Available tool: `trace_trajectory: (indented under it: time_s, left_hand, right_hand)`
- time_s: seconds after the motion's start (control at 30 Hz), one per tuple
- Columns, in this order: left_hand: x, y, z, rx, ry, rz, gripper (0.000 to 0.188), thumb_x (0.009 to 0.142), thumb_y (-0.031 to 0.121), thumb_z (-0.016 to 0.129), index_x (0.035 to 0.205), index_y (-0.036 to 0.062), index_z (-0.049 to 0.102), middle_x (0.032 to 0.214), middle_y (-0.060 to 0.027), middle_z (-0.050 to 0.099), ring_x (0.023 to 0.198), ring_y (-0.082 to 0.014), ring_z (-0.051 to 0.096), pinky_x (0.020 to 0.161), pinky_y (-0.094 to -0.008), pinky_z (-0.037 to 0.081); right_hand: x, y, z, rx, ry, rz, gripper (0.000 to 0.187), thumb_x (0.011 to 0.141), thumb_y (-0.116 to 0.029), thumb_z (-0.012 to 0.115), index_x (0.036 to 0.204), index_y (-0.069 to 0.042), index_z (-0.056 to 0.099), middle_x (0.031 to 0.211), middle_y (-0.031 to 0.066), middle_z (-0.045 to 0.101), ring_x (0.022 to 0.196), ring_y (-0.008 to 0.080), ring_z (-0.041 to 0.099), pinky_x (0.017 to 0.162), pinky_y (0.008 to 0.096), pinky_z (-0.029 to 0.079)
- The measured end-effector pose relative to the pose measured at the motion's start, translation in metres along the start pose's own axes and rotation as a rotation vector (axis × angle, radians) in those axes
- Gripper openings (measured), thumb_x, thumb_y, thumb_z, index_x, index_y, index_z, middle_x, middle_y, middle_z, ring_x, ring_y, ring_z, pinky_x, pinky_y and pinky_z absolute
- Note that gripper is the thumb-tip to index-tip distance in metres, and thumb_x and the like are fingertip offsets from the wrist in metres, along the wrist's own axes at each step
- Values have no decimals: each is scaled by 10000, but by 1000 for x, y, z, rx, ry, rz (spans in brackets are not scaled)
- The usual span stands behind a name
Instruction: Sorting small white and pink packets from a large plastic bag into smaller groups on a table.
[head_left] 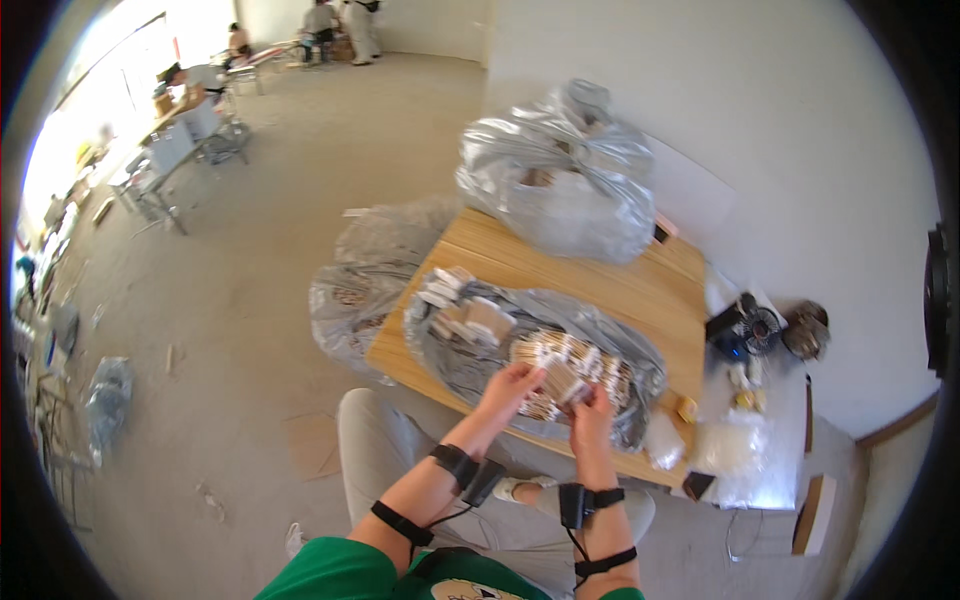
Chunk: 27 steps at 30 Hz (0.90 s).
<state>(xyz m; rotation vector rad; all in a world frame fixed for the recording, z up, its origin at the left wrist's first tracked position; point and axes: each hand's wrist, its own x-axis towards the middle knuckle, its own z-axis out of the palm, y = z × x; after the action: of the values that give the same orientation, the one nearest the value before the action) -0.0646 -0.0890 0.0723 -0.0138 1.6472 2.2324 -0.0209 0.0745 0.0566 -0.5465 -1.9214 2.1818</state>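
Between my two hands is a small bundle of cotton swabs, with tan sticks and white ends. My left hand pinches its left side, while my right hand grips the right side. Just under them, loose cotton swabs lie heaped in an opened grey plastic bag on the wooden table. Several stacked packs of swabs sit in the left part of the same bag. My fingers partly hide the held bundle.
A large tied silvery bag stands on the table's far end. More filled clear bags rest against its left side. To the right are a small black fan and clear plastic bags. People sit and stand far off.
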Motion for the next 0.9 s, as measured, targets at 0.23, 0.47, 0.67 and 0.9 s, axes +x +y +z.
trace_trajectory:
  time_s: [0.23, 0.47, 0.67, 0.9]
  left_hand:
    - [17, 2, 1, 490, 90, 319, 203, 774, 184, 703, 842, 7, 630, 725, -40, 582, 653, -136, 552, 587, -267, 441]
    - [22, 17, 8, 742, 45, 407, 214, 689, 167, 755, 788, 7, 653, 756, -108, 593, 674, -215, 595, 604, -300, 466]
    - [28, 12, 5, 514, 41, 303, 159, 736, 124, 726, 762, -8, 639, 719, -43, 586, 646, -122, 546, 571, -255, 428]
    - [32, 17, 16, 576, 133, 425, 108, 741, 84, 700, 739, -1, 632, 693, -76, 586, 610, -167, 557, 568, -274, 437]
  right_hand:
    - [15, -1, -11, -411, 148, -414, 143, 860, -88, 573, 981, -13, 568, 866, 51, 614, 751, 109, 577, 669, 249, 470]
    - [25, -31, 19, -400, -163, -281, 175, 859, -159, 614, 947, -8, 608, 761, 10, 593, 697, 69, 510, 635, 222, 417]
    - [29, -34, 24, -235, -127, -180, 120, 848, -132, 623, 833, -13, 616, 721, -16, 580, 657, 50, 489, 605, 204, 396]
    - [40, -17, 23, 157, -51, -1, 146, 850, -168, 637, 793, -35, 618, 707, -14, 582, 649, 51, 496, 612, 205, 391]
